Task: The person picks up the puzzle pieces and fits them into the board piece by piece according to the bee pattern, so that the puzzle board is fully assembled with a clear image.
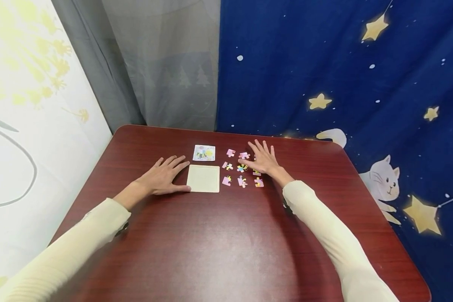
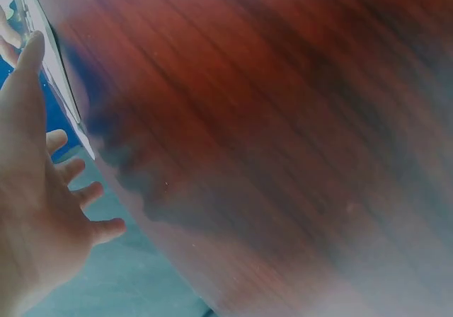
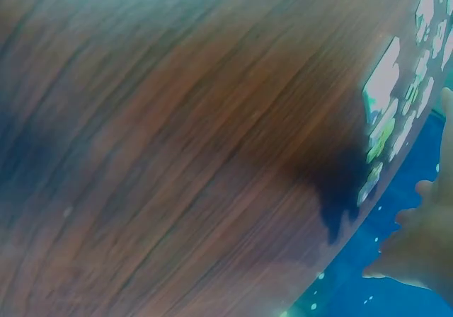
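My left hand point(image 1: 162, 177) is spread with straight fingers at the left side of a square cream puzzle tray point(image 1: 203, 179), its thumb tip right at the tray's edge. Over the right part of several loose jigsaw pieces point(image 1: 242, 182) hovers my right hand point(image 1: 263, 160), fingers spread and holding nothing. It hides part of the right-hand pieces. The pieces are pink with yellow, blue and black, laid out in rows to the right of the tray. Behind the tray lies a small picture card point(image 1: 204, 153) with a bee on it. In the left wrist view the thumb point(image 2: 32, 52) overlaps the tray's rim.
Everything lies on a dark red wooden table point(image 1: 211, 243) with rounded corners. A blue curtain point(image 1: 287, 63) with stars and a cat hangs behind it, a grey curtain point(image 1: 170, 63) beside that. At the left is a white patterned curtain point(image 1: 34, 138).
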`<state>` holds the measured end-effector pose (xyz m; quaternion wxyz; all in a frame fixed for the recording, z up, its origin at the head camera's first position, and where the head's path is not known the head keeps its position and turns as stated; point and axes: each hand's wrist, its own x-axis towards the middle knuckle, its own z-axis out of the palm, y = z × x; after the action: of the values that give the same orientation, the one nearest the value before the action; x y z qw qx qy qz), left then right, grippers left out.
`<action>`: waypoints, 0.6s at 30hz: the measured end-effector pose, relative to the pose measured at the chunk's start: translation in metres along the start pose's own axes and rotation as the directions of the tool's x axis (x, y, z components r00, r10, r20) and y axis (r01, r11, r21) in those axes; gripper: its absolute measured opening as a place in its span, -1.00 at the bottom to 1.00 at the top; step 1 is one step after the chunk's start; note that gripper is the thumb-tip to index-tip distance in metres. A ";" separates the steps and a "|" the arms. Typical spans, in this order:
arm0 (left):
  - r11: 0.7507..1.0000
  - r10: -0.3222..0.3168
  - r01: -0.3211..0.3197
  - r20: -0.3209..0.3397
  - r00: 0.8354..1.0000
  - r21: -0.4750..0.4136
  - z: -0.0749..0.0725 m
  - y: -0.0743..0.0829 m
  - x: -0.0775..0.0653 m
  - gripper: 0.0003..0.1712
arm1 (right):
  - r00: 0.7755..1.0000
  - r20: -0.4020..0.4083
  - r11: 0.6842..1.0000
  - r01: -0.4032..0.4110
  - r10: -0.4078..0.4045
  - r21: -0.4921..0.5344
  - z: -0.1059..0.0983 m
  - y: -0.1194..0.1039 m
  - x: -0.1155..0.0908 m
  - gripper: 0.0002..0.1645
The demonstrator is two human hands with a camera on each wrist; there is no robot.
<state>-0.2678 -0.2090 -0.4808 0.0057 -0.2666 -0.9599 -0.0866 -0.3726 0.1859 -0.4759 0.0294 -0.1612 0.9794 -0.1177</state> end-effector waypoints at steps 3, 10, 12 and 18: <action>1.000 0.005 -0.005 0.008 1.000 -0.008 0.001 0.001 0.000 0.19 | 1.000 0.007 1.000 0.011 -0.011 0.003 0.002 -0.006 0.003 0.19; 0.999 -0.007 0.008 0.027 1.000 -0.043 -0.001 0.004 0.000 0.21 | 0.999 0.003 0.999 0.034 -0.034 0.011 0.006 -0.014 0.013 0.15; 0.998 -0.008 0.009 0.030 1.000 -0.057 -0.001 0.005 0.001 0.20 | 0.999 0.001 0.999 0.048 -0.048 0.014 0.007 -0.017 0.015 0.13; 0.997 -0.009 0.012 0.033 0.999 -0.082 0.000 0.006 0.004 0.20 | 0.995 -0.015 0.995 0.098 -0.098 0.029 0.008 -0.025 0.019 0.08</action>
<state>-0.2679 -0.2018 -0.4795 -0.0211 -0.2628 -0.9569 -0.1217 -0.3827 0.1550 -0.4780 0.0192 -0.2079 0.9686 -0.1348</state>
